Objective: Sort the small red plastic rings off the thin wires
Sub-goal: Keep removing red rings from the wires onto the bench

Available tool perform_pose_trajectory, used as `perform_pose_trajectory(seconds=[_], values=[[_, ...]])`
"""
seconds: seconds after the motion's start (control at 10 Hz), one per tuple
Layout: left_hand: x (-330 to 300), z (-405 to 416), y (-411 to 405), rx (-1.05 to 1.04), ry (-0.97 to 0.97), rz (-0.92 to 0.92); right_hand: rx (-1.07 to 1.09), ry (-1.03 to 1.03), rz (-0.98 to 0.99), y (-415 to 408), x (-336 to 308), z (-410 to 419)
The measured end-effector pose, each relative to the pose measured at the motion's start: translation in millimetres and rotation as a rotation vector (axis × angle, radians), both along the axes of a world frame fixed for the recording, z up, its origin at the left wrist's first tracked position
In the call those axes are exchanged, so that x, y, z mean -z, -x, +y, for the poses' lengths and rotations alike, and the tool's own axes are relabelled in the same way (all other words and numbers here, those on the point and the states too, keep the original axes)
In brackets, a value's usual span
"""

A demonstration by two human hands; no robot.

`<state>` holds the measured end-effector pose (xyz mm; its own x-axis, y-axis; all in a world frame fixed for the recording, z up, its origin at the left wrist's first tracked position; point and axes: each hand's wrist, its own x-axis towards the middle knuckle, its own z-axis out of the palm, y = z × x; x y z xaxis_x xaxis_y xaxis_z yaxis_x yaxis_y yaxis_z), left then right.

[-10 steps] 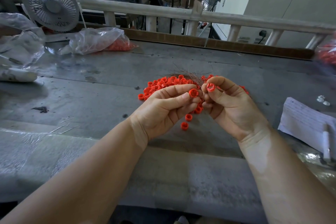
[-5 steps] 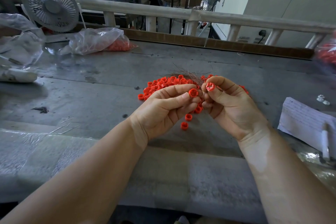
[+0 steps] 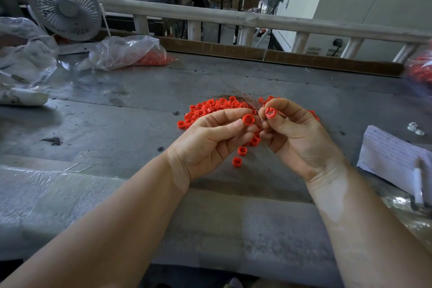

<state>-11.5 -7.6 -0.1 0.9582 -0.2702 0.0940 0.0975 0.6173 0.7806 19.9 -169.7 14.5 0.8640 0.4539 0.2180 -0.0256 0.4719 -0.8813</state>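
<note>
A heap of small red plastic rings (image 3: 210,106) lies on the grey table (image 3: 121,124), with a tangle of thin brown wires (image 3: 243,96) on its far side. My left hand (image 3: 210,142) pinches one red ring (image 3: 248,119) between thumb and forefinger. My right hand (image 3: 297,138) holds another red ring (image 3: 270,112) at its fingertips, close beside the first. Both hands hover just above the near edge of the heap. Two loose rings (image 3: 239,155) lie on the table below my hands.
A clear plastic bag (image 3: 126,51) holding red rings lies at the back left, by a white fan (image 3: 66,7) and more bags (image 3: 25,63). A paper sheet (image 3: 392,154) with a pen (image 3: 418,184) lies at the right. Plastic film (image 3: 46,184) covers the near left.
</note>
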Motion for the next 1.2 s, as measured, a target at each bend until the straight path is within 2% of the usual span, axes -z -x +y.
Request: perform_pose_trajectory(seconds=[1.2], values=[[-2.4, -0.1, 1.6, -0.008, -0.008, 0.008, -0.003, 0.003, 0.004, 0.2, -0.9, 0.1]])
